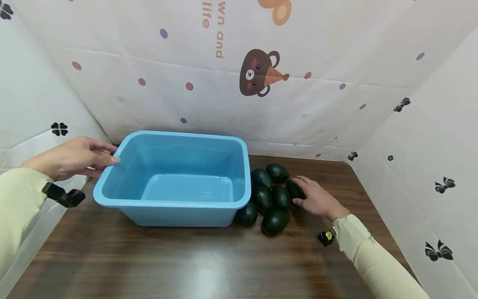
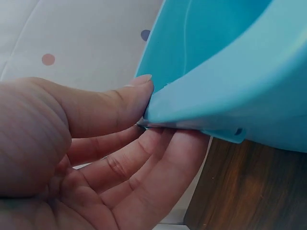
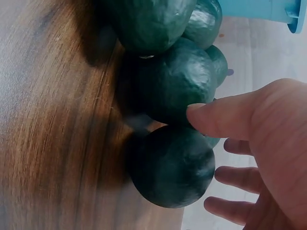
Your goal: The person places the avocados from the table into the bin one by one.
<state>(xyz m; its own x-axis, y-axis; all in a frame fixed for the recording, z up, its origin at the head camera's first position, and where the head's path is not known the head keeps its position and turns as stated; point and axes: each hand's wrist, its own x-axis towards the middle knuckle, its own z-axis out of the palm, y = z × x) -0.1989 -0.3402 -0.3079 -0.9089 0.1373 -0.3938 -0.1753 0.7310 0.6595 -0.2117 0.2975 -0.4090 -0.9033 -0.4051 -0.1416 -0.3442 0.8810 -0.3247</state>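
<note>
A blue plastic tub (image 1: 171, 204) stands on the wooden table. My left hand (image 1: 80, 157) holds its left rim, the thumb on top and the fingers underneath, as the left wrist view shows. Several dark green avocados (image 1: 275, 221) lie bunched against the tub's right side. At the right edge of the bunch, my right hand (image 1: 316, 198) is at the outermost avocado (image 3: 172, 167), its thumb and fingers spread about it. In the right wrist view the thumb tip overlaps a neighbouring avocado (image 3: 175, 79); whether it touches is hard to tell. Inside the tub only its bare floor shows.
A white printed cloth (image 1: 209, 104) hangs behind the table, with more white sheeting at the left and right (image 1: 422, 158). The brown table top (image 1: 179, 261) extends in front of the tub. Each wrist wears a small black device (image 1: 64, 195).
</note>
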